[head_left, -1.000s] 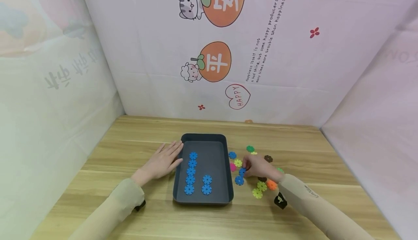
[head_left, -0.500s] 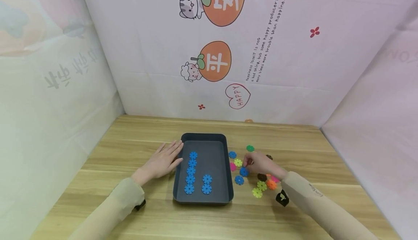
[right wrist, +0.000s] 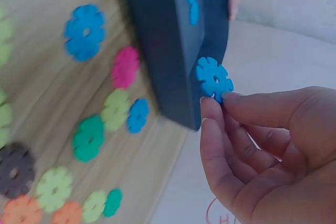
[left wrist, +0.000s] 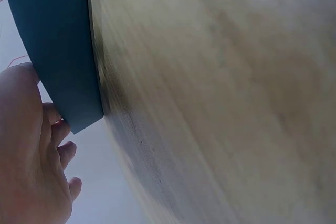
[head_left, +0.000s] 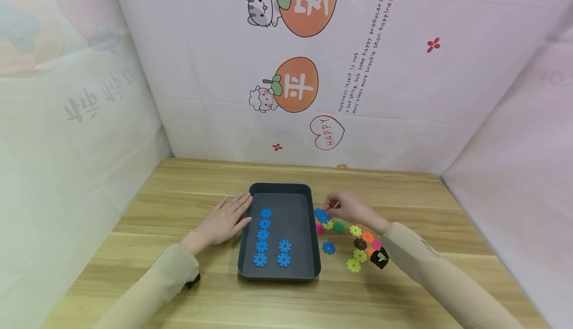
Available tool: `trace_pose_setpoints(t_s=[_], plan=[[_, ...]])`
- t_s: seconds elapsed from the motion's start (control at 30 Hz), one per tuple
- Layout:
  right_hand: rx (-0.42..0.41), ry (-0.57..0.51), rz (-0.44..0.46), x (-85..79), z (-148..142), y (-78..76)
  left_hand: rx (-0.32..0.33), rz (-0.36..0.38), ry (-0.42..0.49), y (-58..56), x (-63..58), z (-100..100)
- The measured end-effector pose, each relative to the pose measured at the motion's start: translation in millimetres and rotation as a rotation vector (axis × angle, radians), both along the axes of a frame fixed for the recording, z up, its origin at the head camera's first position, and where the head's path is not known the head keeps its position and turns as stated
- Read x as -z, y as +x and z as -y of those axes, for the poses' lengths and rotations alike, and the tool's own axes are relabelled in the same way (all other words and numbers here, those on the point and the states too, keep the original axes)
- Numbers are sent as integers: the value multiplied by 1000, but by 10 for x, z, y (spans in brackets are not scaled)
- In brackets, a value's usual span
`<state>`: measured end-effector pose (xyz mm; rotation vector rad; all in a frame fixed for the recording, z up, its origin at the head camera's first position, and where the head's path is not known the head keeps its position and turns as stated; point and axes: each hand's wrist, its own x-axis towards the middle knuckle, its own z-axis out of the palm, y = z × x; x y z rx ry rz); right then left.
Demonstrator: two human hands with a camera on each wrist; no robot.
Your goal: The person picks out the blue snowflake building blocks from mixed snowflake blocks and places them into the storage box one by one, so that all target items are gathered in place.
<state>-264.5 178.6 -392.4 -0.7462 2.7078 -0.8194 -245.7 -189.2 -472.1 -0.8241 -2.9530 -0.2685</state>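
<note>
My right hand (head_left: 351,207) pinches a blue notched plastic disc (right wrist: 214,78) between thumb and fingertips, lifted near the tray's right rim. A dark grey tray (head_left: 295,214) stands in the middle of the table. Inside it, several blue discs (head_left: 262,235) form a line along the left, and a shorter pair (head_left: 284,253) lies to their right. My left hand (head_left: 220,222) rests with straight fingers on the tray's left rim; the left wrist view shows it against the tray wall (left wrist: 60,45). In the head view the held disc overlaps another blue one.
Loose discs lie right of the tray: a blue one (head_left: 329,248), a pink one (head_left: 320,228), a green one (head_left: 338,227), a brown one (head_left: 360,243), and several yellow-green (head_left: 353,265) and orange ones. A printed white cloth (head_left: 380,140) stands behind the wooden table (head_left: 215,175).
My right hand has picked up the blue disc and carried it up and away, toward the tray's right rim. My left hand stays still. The tray's contents look the same.
</note>
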Motion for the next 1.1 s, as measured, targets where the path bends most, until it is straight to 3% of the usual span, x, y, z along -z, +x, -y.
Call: trace_pose_setpoints(t_s=[0.2,0.43,0.67,1.1], plan=[[-61,13,-19,-32,244,-21,2,-1,3,9,3,-2],[-150,40,-22,77,529,-90,3,-5,4,10,11,-3],[-178,59,94,167,753,-86,5,-17,-3,-1,26,-1],[-166,74,160,277,877,-122,6,-20,-2,-5,24,0]])
